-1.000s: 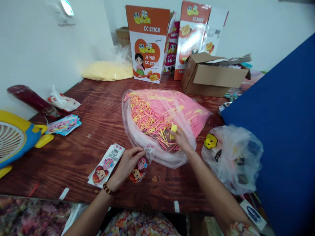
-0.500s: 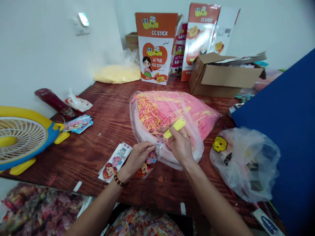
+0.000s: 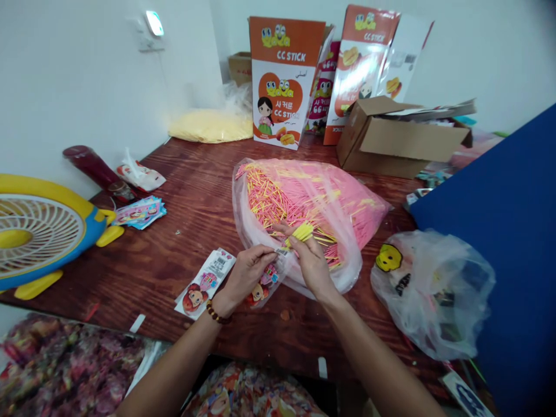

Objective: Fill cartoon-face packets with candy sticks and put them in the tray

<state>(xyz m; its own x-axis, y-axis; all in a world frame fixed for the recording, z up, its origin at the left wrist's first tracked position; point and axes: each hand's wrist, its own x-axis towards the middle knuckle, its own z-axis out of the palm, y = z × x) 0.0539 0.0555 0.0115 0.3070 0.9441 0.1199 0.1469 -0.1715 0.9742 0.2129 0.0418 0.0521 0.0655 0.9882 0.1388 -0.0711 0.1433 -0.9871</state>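
Note:
My left hand [image 3: 247, 273] pinches the top of a small printed packet [image 3: 263, 282] with a cartoon girl on it, held just above the wooden table [image 3: 182, 243]. My right hand [image 3: 309, 262] is closed on a small bundle of yellow sticks [image 3: 299, 233] and holds it right at the packet's mouth. Both hands are at the near edge of a big clear bag of pink and yellow sticks [image 3: 304, 208]. More flat packets [image 3: 204, 284] lie beside my left wrist.
Orange CC STICK cartons [image 3: 284, 81] and an open cardboard box [image 3: 399, 136] stand at the back. A yellow and blue fan [image 3: 39, 231] is at the left, a blue board [image 3: 499, 243] at the right, and a clear bag with a smiley [image 3: 430, 289] beside it.
My right hand lifted a bundle of yellow sticks out of the big bag and brought it toward the packet in my left hand. The camera view shifted slightly left.

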